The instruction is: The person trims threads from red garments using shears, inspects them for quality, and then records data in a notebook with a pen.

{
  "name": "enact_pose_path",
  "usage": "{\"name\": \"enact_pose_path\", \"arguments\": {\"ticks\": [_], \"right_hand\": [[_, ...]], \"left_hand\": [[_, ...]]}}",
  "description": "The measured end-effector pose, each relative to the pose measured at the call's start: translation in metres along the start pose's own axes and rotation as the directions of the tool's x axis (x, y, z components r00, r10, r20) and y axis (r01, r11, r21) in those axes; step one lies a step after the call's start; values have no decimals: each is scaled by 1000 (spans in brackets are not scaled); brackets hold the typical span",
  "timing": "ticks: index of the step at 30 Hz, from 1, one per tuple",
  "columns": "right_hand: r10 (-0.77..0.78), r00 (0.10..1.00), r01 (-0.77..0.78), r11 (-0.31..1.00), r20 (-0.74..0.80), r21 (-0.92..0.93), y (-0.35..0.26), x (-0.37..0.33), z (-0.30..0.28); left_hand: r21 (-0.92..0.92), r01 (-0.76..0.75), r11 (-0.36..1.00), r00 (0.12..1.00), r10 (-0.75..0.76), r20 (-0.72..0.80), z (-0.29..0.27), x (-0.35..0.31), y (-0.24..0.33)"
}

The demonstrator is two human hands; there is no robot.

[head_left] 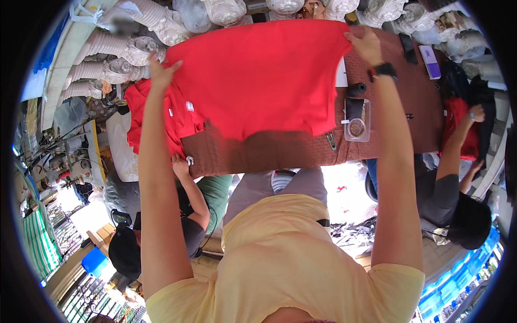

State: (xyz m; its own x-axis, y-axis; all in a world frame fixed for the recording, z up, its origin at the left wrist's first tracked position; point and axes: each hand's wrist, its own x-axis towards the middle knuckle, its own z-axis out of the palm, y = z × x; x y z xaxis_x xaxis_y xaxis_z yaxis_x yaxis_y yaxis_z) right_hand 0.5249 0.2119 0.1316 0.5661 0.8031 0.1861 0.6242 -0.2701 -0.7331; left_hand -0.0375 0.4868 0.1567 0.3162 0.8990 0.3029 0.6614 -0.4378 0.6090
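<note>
A wide piece of red fabric (pixel 258 75), perhaps a garment, is spread across the far part of the table, its near edge blurred. My right hand (pixel 367 47), with a dark watch at the wrist, pinches its far right corner. At the far left edge is my left hand (pixel 161 72), thumb and index finger apart; its other fingers are partly hidden. Beside it lies a bunched red garment (pixel 161 110) with small white labels. A co-worker's hand (pixel 180 164) touches the lower edge of that bunched garment.
Brown quilted cloth covers the table (pixel 398 113). Right of the fabric are a clear plastic tray (pixel 363 132), a black cylinder (pixel 356 89), green snips (pixel 331 141) and a purple-and-white box (pixel 430 62). White ornate columns (pixel 121 70) line the back. Another co-worker (pixel 452 188) sits at right.
</note>
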Motion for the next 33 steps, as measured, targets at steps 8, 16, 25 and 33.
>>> {"name": "enact_pose_path", "arguments": {"ticks": [8, 16, 25, 33], "right_hand": [[-194, 958, 266, 871, 209, -414, -23, -151, 123], [-269, 937, 339, 852, 222, -399, -75, -146, 120], [-224, 939, 316, 864, 263, -393, -32, -166, 133], [-268, 943, 316, 907, 198, -279, -85, -109, 154]], "left_hand": [[356, 199, 913, 844, -344, 410, 147, -166, 42], [301, 406, 863, 867, -468, 170, 146, -181, 99], [413, 291, 863, 922, -369, 121, 115, -172, 95], [281, -196, 939, 979, 169, 118, 167, -106, 115]]}}
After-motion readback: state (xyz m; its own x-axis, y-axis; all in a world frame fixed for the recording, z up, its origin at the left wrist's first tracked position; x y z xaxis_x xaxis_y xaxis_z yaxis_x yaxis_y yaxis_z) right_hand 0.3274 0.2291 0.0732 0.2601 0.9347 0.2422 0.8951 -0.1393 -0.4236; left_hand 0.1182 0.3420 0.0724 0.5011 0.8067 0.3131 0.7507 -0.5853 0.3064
